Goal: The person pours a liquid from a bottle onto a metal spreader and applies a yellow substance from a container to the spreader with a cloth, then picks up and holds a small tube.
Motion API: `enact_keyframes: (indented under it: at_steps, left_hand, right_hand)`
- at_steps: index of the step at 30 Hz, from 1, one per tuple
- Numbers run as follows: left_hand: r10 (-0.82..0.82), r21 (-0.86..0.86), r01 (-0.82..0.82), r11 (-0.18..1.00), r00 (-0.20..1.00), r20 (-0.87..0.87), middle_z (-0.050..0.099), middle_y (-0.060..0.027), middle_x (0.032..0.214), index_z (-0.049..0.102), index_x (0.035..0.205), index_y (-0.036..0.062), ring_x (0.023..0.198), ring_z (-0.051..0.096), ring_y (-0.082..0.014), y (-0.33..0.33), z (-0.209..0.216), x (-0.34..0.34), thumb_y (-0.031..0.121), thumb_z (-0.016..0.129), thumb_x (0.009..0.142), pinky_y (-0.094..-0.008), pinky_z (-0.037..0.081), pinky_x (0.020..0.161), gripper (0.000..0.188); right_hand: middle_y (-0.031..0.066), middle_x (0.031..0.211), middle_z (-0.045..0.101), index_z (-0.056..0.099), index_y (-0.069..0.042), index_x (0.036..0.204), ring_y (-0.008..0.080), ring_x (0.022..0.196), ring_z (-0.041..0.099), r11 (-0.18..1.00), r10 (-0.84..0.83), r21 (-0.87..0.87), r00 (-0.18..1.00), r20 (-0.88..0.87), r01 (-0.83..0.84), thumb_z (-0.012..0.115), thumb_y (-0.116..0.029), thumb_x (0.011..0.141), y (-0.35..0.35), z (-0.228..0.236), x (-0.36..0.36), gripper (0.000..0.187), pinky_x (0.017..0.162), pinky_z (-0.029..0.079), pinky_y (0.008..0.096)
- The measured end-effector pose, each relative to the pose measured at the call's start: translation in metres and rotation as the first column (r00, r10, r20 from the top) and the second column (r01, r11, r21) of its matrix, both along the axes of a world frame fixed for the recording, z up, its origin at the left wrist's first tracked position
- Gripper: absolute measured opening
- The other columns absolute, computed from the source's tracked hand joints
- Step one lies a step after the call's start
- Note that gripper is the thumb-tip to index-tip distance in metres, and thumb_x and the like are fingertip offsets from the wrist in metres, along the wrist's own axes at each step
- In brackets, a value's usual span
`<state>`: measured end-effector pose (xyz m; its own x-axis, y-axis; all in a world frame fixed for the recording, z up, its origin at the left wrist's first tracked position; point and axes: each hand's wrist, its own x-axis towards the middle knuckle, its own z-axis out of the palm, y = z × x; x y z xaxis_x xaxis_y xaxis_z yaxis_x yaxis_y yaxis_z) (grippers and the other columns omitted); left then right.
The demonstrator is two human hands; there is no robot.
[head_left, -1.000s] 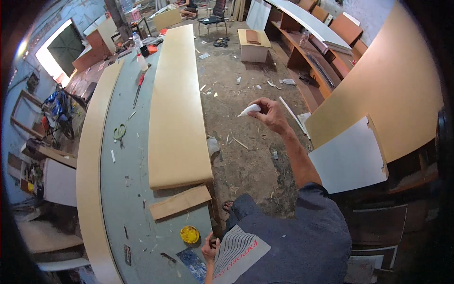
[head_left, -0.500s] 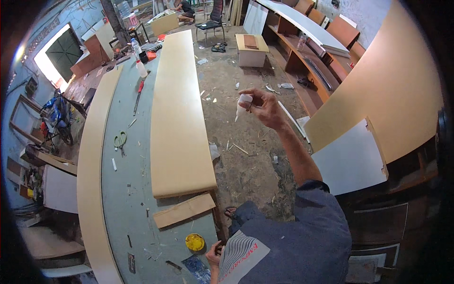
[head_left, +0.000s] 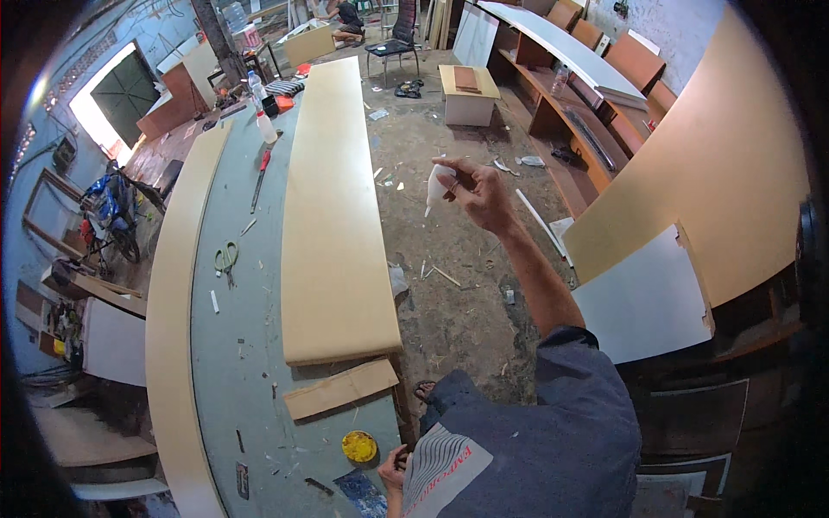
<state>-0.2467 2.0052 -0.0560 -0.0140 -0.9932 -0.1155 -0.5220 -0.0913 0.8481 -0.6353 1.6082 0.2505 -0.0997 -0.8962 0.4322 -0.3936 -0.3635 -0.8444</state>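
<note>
Even daylight, fisheye-bent dark rim

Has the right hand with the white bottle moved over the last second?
Yes. The right hand lifted the white bottle higher, away from the long board.

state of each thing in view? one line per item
right hand: raised, shut on white squeeze bottle
white squeeze bottle: tilted, nozzle down
left hand: at bench edge, grip unclear
long board: flat on the bench
short strip: flat, apart from the board
yellow lid: flat
green scissors: lying on the bench
</note>
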Motion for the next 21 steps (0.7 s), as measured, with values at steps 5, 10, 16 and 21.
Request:
enact_keyframes:
  at_steps: [5, 10, 16, 21]
  left_hand:
    - [0.007, -0.006, -0.007, 1.000, 1.000, 0.028, 0.069, -0.0057, 0.070, 0.072, 0.108, 0.0064, 0.050, 0.055, -0.0108, -0.007, 0.013, -0.002, 0.021, 0.074, 0.084, -0.0258, 0.045, 0.049, 0.028]
    - [-0.019, -0.091, 0.022, 0.996, 0.999, 0.032, 0.069, -0.0052, 0.070, 0.072, 0.107, 0.0086, 0.050, 0.056, -0.0111, -0.011, 0.018, -0.005, 0.019, 0.073, 0.085, -0.0268, 0.045, 0.049, 0.025]
    - [0.039, 0.013, -0.039, 0.999, 0.999, 0.016, 0.069, -0.0042, 0.069, 0.072, 0.107, 0.0100, 0.053, 0.058, -0.0116, -0.002, 0.001, 0.003, 0.022, 0.073, 0.085, -0.0264, 0.048, 0.053, 0.025]
    - [0.054, 0.144, -0.055, 0.988, 0.998, 0.009, 0.069, -0.0063, 0.070, 0.073, 0.107, 0.0083, 0.054, 0.059, -0.0114, -0.004, 0.005, -0.001, 0.028, 0.075, 0.085, -0.0260, 0.050, 0.056, 0.029]
  right_hand:
    - [0.0093, 0.089, 0.070, 0.065, -0.001, 0.119, 0.0096, 0.071, 0.065, 0.999, 0.034, 0.036, 0.999, 0.038, -0.035, 0.065, -0.017, 0.095, -0.006, 0.002, 0.002, 0.028, 0.064, 0.055, 0.0255]
    - [0.0158, 0.097, 0.068, 0.057, 0.002, 0.111, 0.0212, 0.079, 0.071, 0.956, 0.056, -0.256, 0.769, 0.637, 0.143, 0.059, -0.008, 0.096, -0.016, -0.004, -0.010, 0.018, 0.068, 0.060, 0.0305]
    - [0.0190, 0.096, 0.066, 0.054, 0.000, 0.099, 0.0291, 0.085, 0.072, 0.913, 0.388, -0.405, 0.414, 0.823, -0.050, 0.064, -0.001, 0.091, -0.014, 0.032, 0.034, 0.013, 0.077, 0.064, 0.0401]
    - [0.0150, 0.089, 0.067, 0.056, -0.003, 0.089, 0.0257, 0.083, 0.072, 0.861, 0.488, -0.496, 0.448, 0.749, -0.110, 0.070, -0.006, 0.089, 0.000, 0.095, 0.048, 0.014, 0.074, 0.062, 0.0382]
